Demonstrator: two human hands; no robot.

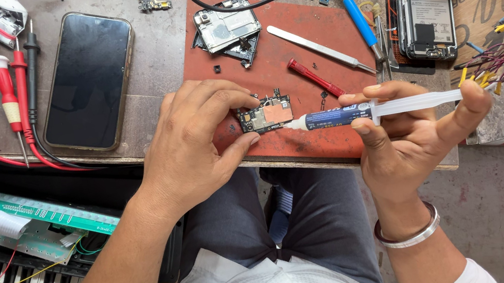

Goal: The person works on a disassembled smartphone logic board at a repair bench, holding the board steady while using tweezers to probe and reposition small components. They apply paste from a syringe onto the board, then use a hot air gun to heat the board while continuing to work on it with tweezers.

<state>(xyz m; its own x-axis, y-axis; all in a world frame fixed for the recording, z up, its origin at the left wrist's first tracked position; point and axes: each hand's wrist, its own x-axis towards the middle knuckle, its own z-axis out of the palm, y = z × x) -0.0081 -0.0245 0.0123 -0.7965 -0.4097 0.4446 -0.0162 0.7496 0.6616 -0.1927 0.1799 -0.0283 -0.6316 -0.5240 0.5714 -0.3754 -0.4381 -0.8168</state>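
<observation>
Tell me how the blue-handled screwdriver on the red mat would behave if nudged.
The blue-handled screwdriver looks round, so it would probably roll on the red mat. It looks stiff and seems light. The tweezers beside it might stop it.

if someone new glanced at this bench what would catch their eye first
First the two hands at centre: the left hand pinches a small circuit board over the red mat, while the right hand holds a syringe with its tip at the board's edge. Next, the dark phone lying face up at upper left beside red and black meter probes. At right, an opened phone shows its insides.
</observation>
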